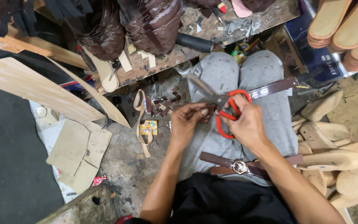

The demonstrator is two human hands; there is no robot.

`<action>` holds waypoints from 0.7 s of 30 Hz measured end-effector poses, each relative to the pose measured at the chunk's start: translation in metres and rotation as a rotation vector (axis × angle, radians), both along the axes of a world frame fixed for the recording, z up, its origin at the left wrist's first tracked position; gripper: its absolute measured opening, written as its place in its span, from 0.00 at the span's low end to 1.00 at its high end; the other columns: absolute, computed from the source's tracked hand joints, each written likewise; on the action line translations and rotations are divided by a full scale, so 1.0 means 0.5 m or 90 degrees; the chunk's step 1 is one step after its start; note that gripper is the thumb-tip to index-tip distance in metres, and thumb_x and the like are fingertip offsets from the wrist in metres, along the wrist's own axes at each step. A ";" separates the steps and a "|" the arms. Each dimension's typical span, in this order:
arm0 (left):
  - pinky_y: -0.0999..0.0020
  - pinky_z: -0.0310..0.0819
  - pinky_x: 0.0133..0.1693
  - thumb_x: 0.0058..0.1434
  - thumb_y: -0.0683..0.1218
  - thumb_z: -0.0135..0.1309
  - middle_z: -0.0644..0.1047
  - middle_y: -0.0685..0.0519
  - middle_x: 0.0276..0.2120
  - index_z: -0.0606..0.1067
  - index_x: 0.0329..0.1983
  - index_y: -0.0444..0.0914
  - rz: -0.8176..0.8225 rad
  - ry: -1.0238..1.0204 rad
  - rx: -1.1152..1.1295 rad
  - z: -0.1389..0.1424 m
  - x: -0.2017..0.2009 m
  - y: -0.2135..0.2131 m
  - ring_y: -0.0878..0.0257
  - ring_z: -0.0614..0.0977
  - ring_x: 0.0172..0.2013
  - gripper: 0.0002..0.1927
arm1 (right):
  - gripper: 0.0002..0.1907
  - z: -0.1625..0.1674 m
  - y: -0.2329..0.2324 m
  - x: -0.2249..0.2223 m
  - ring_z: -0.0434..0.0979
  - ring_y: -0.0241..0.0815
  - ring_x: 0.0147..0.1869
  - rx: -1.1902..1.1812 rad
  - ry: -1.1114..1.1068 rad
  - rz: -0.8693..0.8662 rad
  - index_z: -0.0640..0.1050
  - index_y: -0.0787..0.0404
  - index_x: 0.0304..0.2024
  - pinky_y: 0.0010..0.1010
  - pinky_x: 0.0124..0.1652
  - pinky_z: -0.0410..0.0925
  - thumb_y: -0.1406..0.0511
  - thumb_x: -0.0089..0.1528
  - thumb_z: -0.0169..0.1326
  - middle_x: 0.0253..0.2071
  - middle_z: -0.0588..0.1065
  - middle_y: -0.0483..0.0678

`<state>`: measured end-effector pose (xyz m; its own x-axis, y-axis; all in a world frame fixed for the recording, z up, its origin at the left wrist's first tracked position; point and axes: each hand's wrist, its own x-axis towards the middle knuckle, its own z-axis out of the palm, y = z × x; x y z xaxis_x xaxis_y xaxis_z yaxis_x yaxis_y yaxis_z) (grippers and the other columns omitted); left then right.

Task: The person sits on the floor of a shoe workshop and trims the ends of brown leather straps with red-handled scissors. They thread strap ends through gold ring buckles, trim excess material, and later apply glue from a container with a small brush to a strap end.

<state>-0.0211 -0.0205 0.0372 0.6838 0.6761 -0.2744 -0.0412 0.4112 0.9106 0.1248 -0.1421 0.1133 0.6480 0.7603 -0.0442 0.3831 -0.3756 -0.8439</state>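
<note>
A glossy brown strap end (pixel 209 108) is pinched between the thumb and fingers of the left hand (pixel 188 120), held over the lap just in front of the scissor blades. The fingertips lie very close to the blades, so a nick could be caused if the strap were fed too far or if the grip slipped on the shiny surface. An uneven cut could also result, since the strap is unsupported in the air rather than laid on the worktop (pixel 228 25).

The red-handled scissors (pixel 224 108) are gripped by the right hand (pixel 247 124), whose fingers are threaded through the loops and curled shut around them; the grey blades point up and to the left. Whether the blades are parted cannot be told.

The strap is seen as a long, narrow, dark brown band with a lacquered sheen, running from the scissors up to the right across the grey-trousered knee (pixel 282 85). A second brown strap with a round metal buckle (pixel 240 166) lies across the lap, and could be dislodged by a shift of the legs.
</note>
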 end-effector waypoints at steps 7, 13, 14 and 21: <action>0.67 0.84 0.40 0.70 0.36 0.55 0.83 0.46 0.36 0.79 0.45 0.27 -0.001 -0.003 0.020 -0.028 -0.014 -0.001 0.62 0.85 0.35 0.06 | 0.24 0.004 0.018 -0.012 0.79 0.37 0.37 0.099 -0.034 0.072 0.79 0.64 0.48 0.27 0.34 0.72 0.80 0.49 0.57 0.35 0.79 0.51; 0.68 0.84 0.40 0.69 0.36 0.50 0.83 0.48 0.39 0.78 0.52 0.31 -0.007 -0.039 -0.019 -0.025 -0.011 0.000 0.63 0.85 0.36 0.11 | 0.20 0.001 0.007 -0.018 0.77 0.41 0.29 0.102 -0.075 0.059 0.82 0.63 0.48 0.28 0.31 0.69 0.79 0.54 0.61 0.33 0.79 0.53; 0.69 0.83 0.41 0.68 0.35 0.51 0.83 0.48 0.41 0.79 0.52 0.30 -0.010 -0.016 0.030 -0.021 -0.013 -0.001 0.63 0.85 0.38 0.11 | 0.19 0.001 0.007 -0.018 0.76 0.42 0.27 0.080 -0.097 0.054 0.82 0.63 0.47 0.29 0.29 0.68 0.78 0.54 0.62 0.32 0.79 0.54; 0.69 0.84 0.40 0.68 0.36 0.50 0.84 0.49 0.40 0.79 0.50 0.29 0.004 -0.008 -0.007 0.000 -0.010 0.002 0.63 0.86 0.37 0.11 | 0.15 0.011 -0.007 -0.018 0.80 0.41 0.34 0.159 -0.103 0.067 0.80 0.66 0.43 0.28 0.34 0.70 0.79 0.53 0.60 0.34 0.79 0.54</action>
<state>-0.0261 -0.0194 0.0371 0.6824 0.6778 -0.2737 -0.0550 0.4210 0.9054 0.1156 -0.1454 0.1188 0.5492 0.7974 0.2499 0.5452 -0.1152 -0.8304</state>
